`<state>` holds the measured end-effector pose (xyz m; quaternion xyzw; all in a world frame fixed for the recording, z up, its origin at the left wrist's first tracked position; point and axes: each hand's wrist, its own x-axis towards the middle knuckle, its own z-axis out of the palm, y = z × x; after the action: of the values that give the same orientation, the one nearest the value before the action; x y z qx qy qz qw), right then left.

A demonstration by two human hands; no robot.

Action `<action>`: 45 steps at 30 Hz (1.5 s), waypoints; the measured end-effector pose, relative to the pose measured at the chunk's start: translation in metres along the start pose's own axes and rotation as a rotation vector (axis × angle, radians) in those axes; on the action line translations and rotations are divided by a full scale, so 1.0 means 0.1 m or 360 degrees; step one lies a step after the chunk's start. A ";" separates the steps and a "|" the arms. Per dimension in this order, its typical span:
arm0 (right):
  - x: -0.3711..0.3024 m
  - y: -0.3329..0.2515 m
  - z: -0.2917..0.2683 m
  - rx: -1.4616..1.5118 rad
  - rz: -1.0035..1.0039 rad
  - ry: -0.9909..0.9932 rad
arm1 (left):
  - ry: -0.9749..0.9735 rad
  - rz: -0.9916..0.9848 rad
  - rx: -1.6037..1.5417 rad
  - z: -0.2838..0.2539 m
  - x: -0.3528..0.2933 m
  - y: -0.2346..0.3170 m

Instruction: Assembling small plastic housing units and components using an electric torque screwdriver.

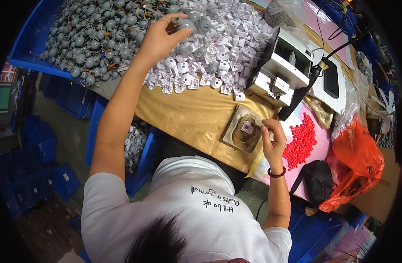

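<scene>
My left hand [162,38] reaches over the far pile, its thumb and fingers curled around a smooth grey ball-shaped part [183,25]. Some motion blur softens that area. On the near part of the table lies a square metal fixture block [229,138] with a rounded brown recess. Inside the recess rests a small white plastic piece [247,127] with a red spot on it. At the block's right edge is my right hand [274,136], thumb and fingertips pressed together. Whether something small sits between those fingertips cannot be made out.
Grey ball parts with wires [84,46] fill the far left, beside a heap of white plastic pieces [218,57]. A white-and-black machine [291,63] stands right of the heap. Small red pieces [301,142], a black pouch [317,182] and a red plastic bag [356,151] lie right.
</scene>
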<state>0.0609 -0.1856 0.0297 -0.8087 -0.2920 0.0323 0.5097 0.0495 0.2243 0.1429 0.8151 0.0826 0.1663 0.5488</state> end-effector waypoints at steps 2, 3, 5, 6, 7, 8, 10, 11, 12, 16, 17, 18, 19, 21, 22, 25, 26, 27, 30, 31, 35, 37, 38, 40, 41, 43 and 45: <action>0.01 -0.02 -0.02 0.0010 -0.0005 0.0004 | -0.0013 0.0030 -0.0129 0.03 -0.09 0.11; 0.00 0.00 -0.03 0.0031 0.0012 0.0010 | -0.0134 0.0145 -0.0332 0.06 -0.16 0.25; 0.02 -0.02 -0.04 0.0043 -0.0008 0.0056 | -0.0356 0.0317 -0.0596 0.15 -0.28 0.53; 0.04 -0.03 -0.03 0.0061 -0.0026 0.0069 | -0.0454 0.0401 -0.0714 0.17 -0.32 0.62; 0.08 -0.06 -0.01 0.0070 -0.0069 0.0095 | -0.0571 0.0520 -0.0815 0.21 -0.32 0.66; 0.12 -0.10 0.01 0.0075 -0.0098 0.0104 | -0.0589 0.0467 -0.0747 0.23 -0.31 0.63; 0.18 -0.19 0.03 0.0093 -0.0133 0.0079 | -0.0614 0.0364 -0.0601 0.26 -0.27 0.53; 0.19 -0.23 0.03 0.0102 -0.0134 0.0047 | -0.0532 0.0310 -0.0557 0.29 -0.22 0.38; 0.19 -0.25 0.03 0.0109 -0.0134 0.0017 | -0.0411 0.0187 -0.0391 0.29 -0.16 0.21; 0.12 -0.19 0.02 0.0068 -0.0128 -0.0010 | 0.0037 -0.0108 -0.0017 0.11 -0.08 -0.29; 0.09 -0.15 0.02 0.0085 -0.0091 -0.0002 | 0.0140 -0.0134 0.0005 0.08 -0.10 -0.35; 0.07 -0.10 0.03 0.0097 -0.0050 0.0007 | 0.0036 -0.0167 -0.0133 0.11 -0.14 -0.23; 0.06 -0.08 0.03 0.0104 -0.0032 0.0016 | -0.0072 -0.0196 -0.0271 0.18 -0.22 0.04; 0.07 -0.08 0.04 0.0127 -0.0031 0.0017 | -0.0342 -0.0020 -0.0545 0.27 -0.39 0.44; 0.08 -0.10 0.04 0.0134 -0.0041 0.0014 | -0.0510 0.0187 -0.0686 0.31 -0.46 0.57; 0.17 -0.24 0.06 0.0155 -0.0125 0.0068 | -0.0731 0.0384 -0.0847 0.31 -0.48 0.64; 0.20 -0.26 0.06 0.0163 -0.0135 0.0104 | -0.0761 0.0378 -0.0859 0.31 -0.45 0.64; 0.23 -0.29 0.07 0.0173 -0.0149 0.0136 | -0.0733 0.0464 -0.0888 0.33 -0.39 0.56; 0.23 -0.32 0.09 0.0163 -0.0185 0.0151 | -0.0329 -0.0033 -0.0365 0.33 -0.19 0.13; 0.23 -0.32 0.08 0.0150 -0.0194 0.0147 | -0.0249 -0.0124 -0.0206 0.31 -0.16 0.02; 0.16 -0.26 0.07 0.0129 -0.0167 0.0113 | -0.0162 -0.0264 -0.0011 0.32 -0.17 -0.05; 0.14 -0.23 0.07 0.0121 -0.0133 0.0111 | -0.0333 -0.0201 -0.0258 0.41 -0.24 0.16; 0.15 -0.23 0.08 0.0131 -0.0142 0.0124 | -0.0500 -0.0086 -0.0349 0.45 -0.31 0.36; 0.18 -0.28 0.08 0.0148 -0.0160 0.0155 | -0.0786 0.0134 -0.0635 0.54 -0.46 0.63; 0.20 -0.30 0.07 0.0156 -0.0165 0.0170 | -0.0897 0.0236 -0.0828 0.57 -0.51 0.69; 0.23 -0.32 0.08 0.0179 -0.0178 0.0197 | -0.1050 0.0390 -0.1009 0.63 -0.52 0.73; 0.26 -0.33 0.09 0.0176 -0.0174 0.0209 | -0.1145 0.0499 -0.0994 0.70 -0.50 0.73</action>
<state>0.0650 -0.1552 0.0597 -0.7626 -0.2994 -0.0325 0.5725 0.0244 0.1196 0.1768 0.6201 -0.2891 -0.0280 0.7288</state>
